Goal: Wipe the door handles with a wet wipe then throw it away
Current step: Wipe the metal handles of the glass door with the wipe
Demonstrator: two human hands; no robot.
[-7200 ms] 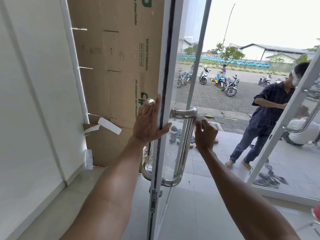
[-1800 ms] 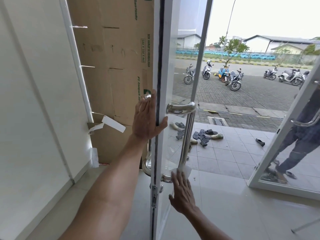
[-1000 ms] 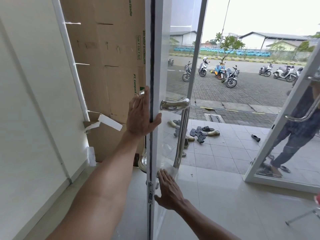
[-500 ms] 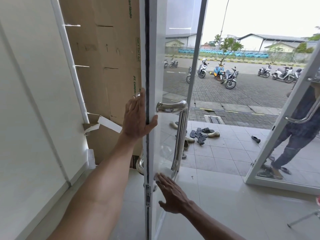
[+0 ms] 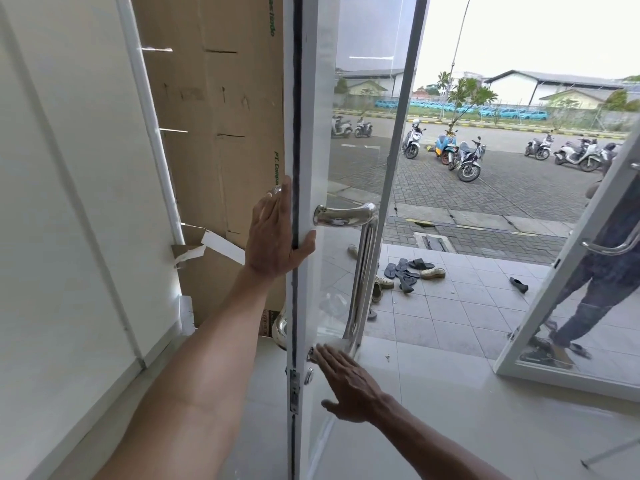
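Note:
A white-framed glass door (image 5: 304,98) stands open edge-on in front of me. Its chrome pull handle (image 5: 360,271) runs down the right face, and a matching chrome handle (image 5: 280,329) shows low on the left face. My left hand (image 5: 277,237) grips the door's edge at the height of the handle's top mount. My right hand (image 5: 346,382) presses flat at the handle's lower end. A white wet wipe (image 5: 332,339) peeks out beyond its fingertips against the lower mount.
Cardboard sheets (image 5: 214,133) lean against the wall left of the door. A second glass door (image 5: 568,271) stands open at the right with a person (image 5: 602,278) behind it. Sandals (image 5: 408,270) lie on the tiled porch outside, and motorbikes are parked beyond.
My right hand with the wipe slid down from the handle's top to its lower end and now rubs at the bottom mount. My left hand stays on the door's edge.

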